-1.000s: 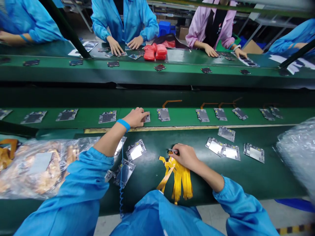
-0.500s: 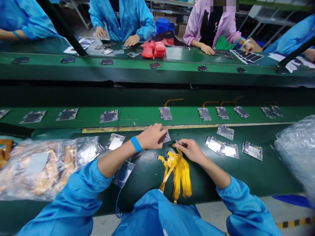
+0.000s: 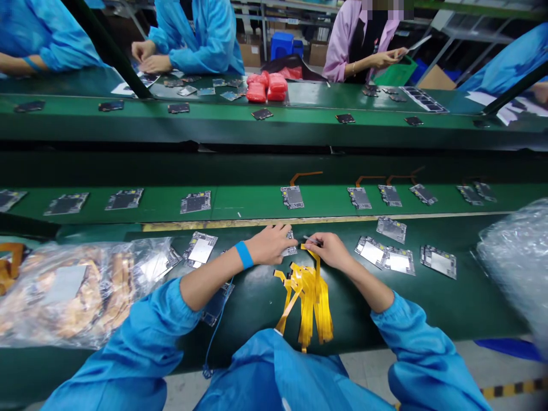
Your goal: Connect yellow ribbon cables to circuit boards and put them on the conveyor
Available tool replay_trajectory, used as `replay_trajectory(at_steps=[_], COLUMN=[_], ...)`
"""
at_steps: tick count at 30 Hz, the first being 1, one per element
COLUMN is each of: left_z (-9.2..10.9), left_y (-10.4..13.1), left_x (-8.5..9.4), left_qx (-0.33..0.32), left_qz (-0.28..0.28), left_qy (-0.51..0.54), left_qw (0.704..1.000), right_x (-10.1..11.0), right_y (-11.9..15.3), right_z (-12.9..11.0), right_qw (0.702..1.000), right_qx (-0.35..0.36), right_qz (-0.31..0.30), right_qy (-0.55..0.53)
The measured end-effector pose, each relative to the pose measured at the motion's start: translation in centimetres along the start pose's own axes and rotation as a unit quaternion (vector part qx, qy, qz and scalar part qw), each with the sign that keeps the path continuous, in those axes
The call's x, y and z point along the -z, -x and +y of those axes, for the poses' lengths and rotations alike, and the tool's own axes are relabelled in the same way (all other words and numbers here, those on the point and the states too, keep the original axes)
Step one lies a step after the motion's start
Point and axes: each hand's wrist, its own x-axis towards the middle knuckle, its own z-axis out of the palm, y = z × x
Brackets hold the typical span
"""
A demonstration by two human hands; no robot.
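Observation:
My left hand [image 3: 269, 245], with a blue band on its wrist, is closed on the left side of a circuit board [image 3: 291, 245], hiding much of it. Just right of the board, my right hand [image 3: 329, 251] pinches the upper end of a yellow flex cable [image 3: 317, 264]. A small grey piece, perhaps a tool tip, shows at those fingers; its kind is unclear. Below both hands lies a fanned pile of yellow flex cables [image 3: 309, 305]. Under my left forearm another circuit board [image 3: 216, 303] is partly covered, with a thin blue cord crossing it.
Circuit boards [image 3: 201, 249] lie left, and several more boards [image 3: 399, 261] lie right. A plastic bag [image 3: 64, 297] of copper-coloured parts is at left; clear plastic wrap [image 3: 518, 268] bulges at right. Beyond a ledge, a green belt [image 3: 248, 200] carries boards. Co-workers sit opposite.
Boards on the near belt have shifted right; those on the far belt, left. My left hand has moved slightly right over the board. Across, a person in pink has lifted a sheet.

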Motion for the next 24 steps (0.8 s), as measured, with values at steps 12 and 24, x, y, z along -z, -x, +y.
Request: replay_trajectory(at_steps=[12, 24], left_z=[-0.1, -0.3], left_y=[0.8, 1.1], left_x=[-0.5, -1.1], left_qx=[-0.011, 0.002], left_qz=[0.021, 0.038], left_qy=[0.010, 0.033], left_qw=[1.000, 0.999], right_x=[0.2, 0.4], right_y=[-0.8, -1.1], right_z=[-2.6, -3.0], right_qw=[0.995, 0.991], right_qx=[-0.032, -0.039], right_qz=[-0.006, -0.027], right_qy=[0.097, 0.126])
